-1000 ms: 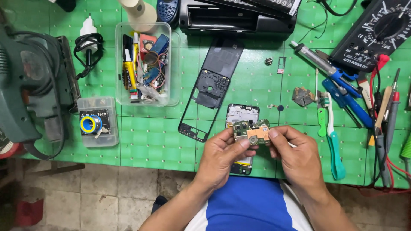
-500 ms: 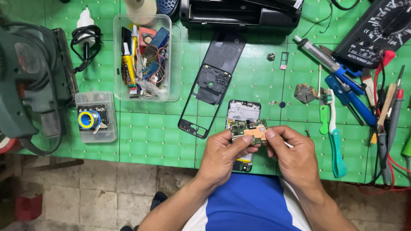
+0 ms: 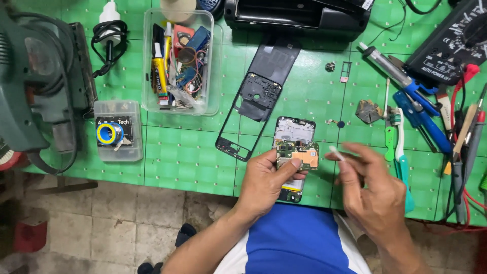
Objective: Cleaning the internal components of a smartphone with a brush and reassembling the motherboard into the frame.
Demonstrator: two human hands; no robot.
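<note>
An opened phone body (image 3: 296, 147) with its circuit board bared lies at the near edge of the green cutting mat (image 3: 187, 152). My left hand (image 3: 265, 181) holds it at the lower left, thumb on the board. My right hand (image 3: 373, 190) hovers just right of the phone, pinching a small pale piece (image 3: 336, 152) between thumb and fingertips, apart from the board. A black phone frame (image 3: 253, 99) lies slanted on the mat just beyond the phone.
A clear tub of glue tubes and parts (image 3: 180, 58) stands at the back left, with a small lidded box (image 3: 117, 131) and a grey-green machine (image 3: 35, 86) further left. Soldering iron (image 3: 395, 71), toothbrush (image 3: 403, 157), multimeter (image 3: 451, 40) and probes crowd the right. A black device (image 3: 299, 15) sits at the back.
My right hand has lifted off the phone's board and drawn to the right with the small pale piece. The left hand keeps its hold on the phone.
</note>
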